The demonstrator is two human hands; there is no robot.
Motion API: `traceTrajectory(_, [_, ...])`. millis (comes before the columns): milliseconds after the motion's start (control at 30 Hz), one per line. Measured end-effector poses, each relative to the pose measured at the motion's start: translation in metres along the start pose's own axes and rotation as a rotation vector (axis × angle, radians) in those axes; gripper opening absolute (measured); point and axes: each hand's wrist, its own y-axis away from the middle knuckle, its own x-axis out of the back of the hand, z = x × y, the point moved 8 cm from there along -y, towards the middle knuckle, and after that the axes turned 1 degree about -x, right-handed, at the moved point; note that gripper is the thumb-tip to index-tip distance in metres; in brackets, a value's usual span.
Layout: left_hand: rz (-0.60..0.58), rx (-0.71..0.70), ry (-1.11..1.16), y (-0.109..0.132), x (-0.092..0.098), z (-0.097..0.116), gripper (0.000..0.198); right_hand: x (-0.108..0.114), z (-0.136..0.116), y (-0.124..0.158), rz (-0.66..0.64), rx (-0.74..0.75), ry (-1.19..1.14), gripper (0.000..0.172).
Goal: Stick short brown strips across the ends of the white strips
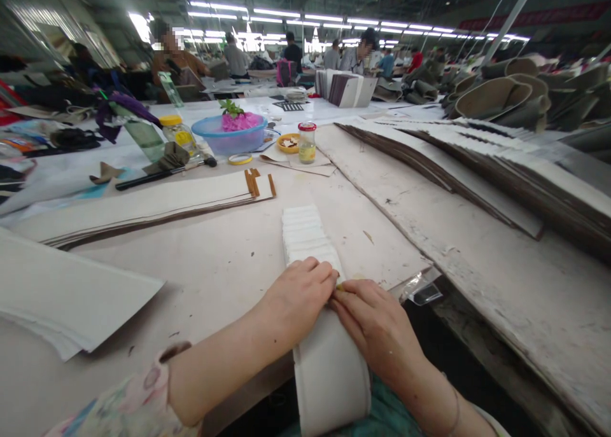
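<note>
A long white strip (329,373) runs over the table's front edge and hangs down toward my lap. Behind my hands lies a stack of overlapping white pieces (305,230), its edges stepped. My left hand (305,297) rests on the strip with its fingers curled and pressed together. Against it from the right, my right hand (372,322) pinches at the strip's right edge, fingertips nearly touching those of the left. A small yellowish bit shows between the fingertips; what exactly they grip is hidden.
Long strips (143,201) and white sheets (71,291) lie left. Farther back are a blue bowl (229,135), a red-lidded jar (307,145) and a black-handled brush (162,175). Layered panels (443,163) lie right, beyond a board seam. Several people work in the background.
</note>
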Motion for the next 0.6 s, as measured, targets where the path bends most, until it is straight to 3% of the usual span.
traceTrajectory(133, [0.054,0.012,0.052,0.002,0.001,-0.005,0.026,0.000,0.000,-0.001,-0.006,0.002,0.017,0.017])
traceTrajectory(367, [0.150,0.138,0.291,0.019,0.008,-0.037,0.017,-0.005,0.003,-0.009,-0.068,-0.025,0.014,0.013])
traceTrajectory(467, [0.190,0.169,0.356,0.026,0.009,-0.042,0.017,-0.003,0.005,-0.014,-0.030,-0.032,0.000,0.008])
traceTrajectory(600, [0.230,0.180,0.377,0.027,0.007,-0.044,0.016,-0.006,0.009,-0.022,-0.045,-0.015,-0.004,0.029])
